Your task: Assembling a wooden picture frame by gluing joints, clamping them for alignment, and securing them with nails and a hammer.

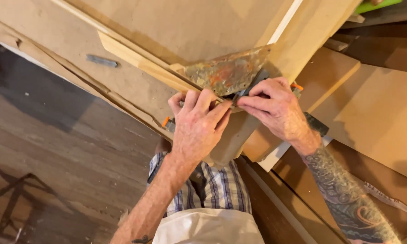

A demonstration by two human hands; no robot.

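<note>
Right now I am pressing my left hand (198, 127) and my right hand (276, 108) together on one rusty, mottled metal corner plate (226, 72) lying mid-scene on the pale wooden boards (167, 27). Both hands are pinching narrowly at its near edge, fingertips touching. Two small orange clamp tips (166, 121) are peeking out beside my hands. One grey metal strip (101, 60) is lying far left.
</note>
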